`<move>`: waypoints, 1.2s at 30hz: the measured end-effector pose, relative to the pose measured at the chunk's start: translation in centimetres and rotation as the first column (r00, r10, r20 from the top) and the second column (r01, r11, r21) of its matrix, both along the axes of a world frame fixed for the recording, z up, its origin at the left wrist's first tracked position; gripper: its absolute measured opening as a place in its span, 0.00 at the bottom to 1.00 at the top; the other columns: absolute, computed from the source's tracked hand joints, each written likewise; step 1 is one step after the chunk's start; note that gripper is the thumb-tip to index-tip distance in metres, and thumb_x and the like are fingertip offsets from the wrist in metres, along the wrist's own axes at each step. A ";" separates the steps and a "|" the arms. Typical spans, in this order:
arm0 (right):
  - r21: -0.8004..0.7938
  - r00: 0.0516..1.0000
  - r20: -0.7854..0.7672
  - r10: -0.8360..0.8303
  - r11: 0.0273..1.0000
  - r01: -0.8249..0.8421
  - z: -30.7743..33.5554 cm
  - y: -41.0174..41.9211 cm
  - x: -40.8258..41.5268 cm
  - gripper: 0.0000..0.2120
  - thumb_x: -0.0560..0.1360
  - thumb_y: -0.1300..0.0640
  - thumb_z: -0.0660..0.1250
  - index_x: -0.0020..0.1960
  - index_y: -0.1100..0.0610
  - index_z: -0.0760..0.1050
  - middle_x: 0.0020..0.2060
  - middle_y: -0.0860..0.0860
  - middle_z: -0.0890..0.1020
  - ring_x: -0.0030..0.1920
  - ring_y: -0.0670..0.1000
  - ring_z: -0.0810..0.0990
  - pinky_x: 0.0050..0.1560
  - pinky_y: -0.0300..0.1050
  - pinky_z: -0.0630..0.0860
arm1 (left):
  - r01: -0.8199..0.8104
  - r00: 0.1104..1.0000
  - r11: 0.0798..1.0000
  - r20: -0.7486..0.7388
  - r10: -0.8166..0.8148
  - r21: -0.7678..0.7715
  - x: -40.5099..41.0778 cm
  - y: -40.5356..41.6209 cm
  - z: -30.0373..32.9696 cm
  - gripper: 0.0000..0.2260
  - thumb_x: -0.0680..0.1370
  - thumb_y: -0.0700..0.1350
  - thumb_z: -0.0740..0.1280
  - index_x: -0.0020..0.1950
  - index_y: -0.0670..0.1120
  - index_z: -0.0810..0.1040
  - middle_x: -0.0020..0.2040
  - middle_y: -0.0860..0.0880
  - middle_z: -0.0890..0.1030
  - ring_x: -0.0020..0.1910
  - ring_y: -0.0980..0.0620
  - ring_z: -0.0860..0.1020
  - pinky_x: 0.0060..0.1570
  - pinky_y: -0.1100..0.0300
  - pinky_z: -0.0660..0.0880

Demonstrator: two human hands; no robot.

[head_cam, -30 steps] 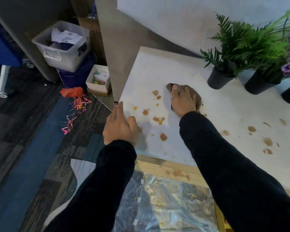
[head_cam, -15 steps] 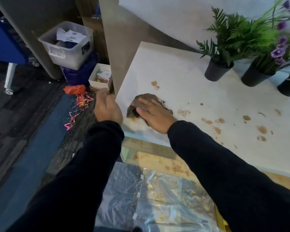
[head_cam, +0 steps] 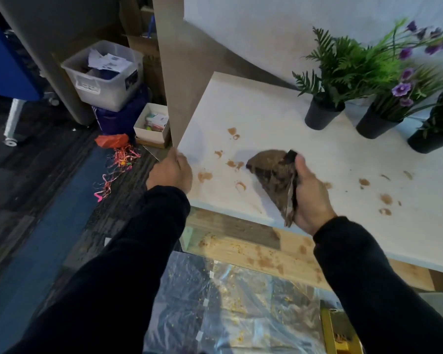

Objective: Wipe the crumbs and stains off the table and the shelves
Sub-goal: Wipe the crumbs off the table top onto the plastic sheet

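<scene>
1. At the white shelf's [head_cam: 279, 118] front edge, right hand [head_cam: 311, 198] fingers curl round the bunched brown cloth [head_cam: 274, 177], thumb up along it; half a second ago the palm pressed it flat.
2. Cloth now tipped up on edge, low corner near the shelf top; contact unclear. Looks like a regrip between strokes.
3. Left hand [head_cam: 170, 172] fingers curled on the shelf's left front corner, bracing.
4. Stains [head_cam: 205, 176] between cloth and left corner remain, smeared thinner; more stains [head_cam: 385, 199] right of the cloth untouched.
5. Below the shelf, wooden ledge [head_cam: 253, 254] and plastic sheet [head_cam: 228, 302] carry crumbs: task far from done.
</scene>
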State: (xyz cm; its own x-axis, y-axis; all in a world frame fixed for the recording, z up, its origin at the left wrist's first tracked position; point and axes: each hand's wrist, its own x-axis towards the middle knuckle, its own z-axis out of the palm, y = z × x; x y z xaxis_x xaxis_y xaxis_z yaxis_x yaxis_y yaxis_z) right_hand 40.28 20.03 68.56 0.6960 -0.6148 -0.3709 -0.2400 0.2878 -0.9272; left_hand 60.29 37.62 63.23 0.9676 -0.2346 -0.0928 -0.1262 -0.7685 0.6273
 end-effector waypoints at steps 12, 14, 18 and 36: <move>-0.667 0.758 -0.650 0.058 0.433 -0.606 -4.3 -0.5 14.7 0.29 0.84 0.40 0.39 0.82 0.47 0.55 0.82 0.47 0.51 0.82 0.53 0.43 0.79 0.60 0.37 | -0.070 0.983 0.997 0.167 0.072 -0.023 -0.4 0.0 -0.7 0.15 0.82 0.47 0.55 0.63 0.50 0.77 0.51 0.38 0.82 0.51 0.36 0.77 0.44 0.50 0.65; -0.676 0.748 -0.655 0.109 0.358 -0.644 -4.2 -0.1 15.6 0.28 0.85 0.42 0.41 0.83 0.50 0.51 0.82 0.46 0.51 0.82 0.51 0.43 0.80 0.58 0.38 | -0.066 0.980 0.998 0.189 0.068 -0.013 -0.4 0.0 -0.8 0.15 0.82 0.46 0.55 0.62 0.50 0.78 0.49 0.38 0.82 0.48 0.37 0.78 0.43 0.50 0.65; -0.690 0.711 -0.638 0.296 0.190 -0.698 -4.9 1.1 14.0 0.27 0.84 0.40 0.41 0.81 0.45 0.59 0.81 0.41 0.55 0.81 0.44 0.45 0.80 0.53 0.39 | -0.088 0.978 0.996 0.190 0.090 -0.016 -0.2 -0.1 -0.8 0.15 0.81 0.46 0.55 0.61 0.51 0.80 0.47 0.37 0.81 0.47 0.37 0.77 0.43 0.50 0.66; -0.126 0.961 -0.017 -0.276 0.954 0.272 1.7 -3.0 -10.4 0.43 0.68 0.21 0.63 0.65 0.55 0.79 0.55 0.56 0.85 0.57 0.57 0.84 0.64 0.58 0.77 | 0.159 0.844 0.984 0.506 -0.177 0.079 -2.0 -1.4 -2.0 0.20 0.81 0.52 0.57 0.68 0.48 0.77 0.70 0.44 0.74 0.69 0.40 0.68 0.66 0.40 0.60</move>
State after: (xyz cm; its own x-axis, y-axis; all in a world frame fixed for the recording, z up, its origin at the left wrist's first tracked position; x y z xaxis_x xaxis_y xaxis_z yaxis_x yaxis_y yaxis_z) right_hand 29.84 16.98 70.30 0.4830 -0.8219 -0.3019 -0.1993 0.2326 -0.9519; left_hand 58.28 36.20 61.25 0.8270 -0.4038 0.3912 -0.5501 -0.7250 0.4145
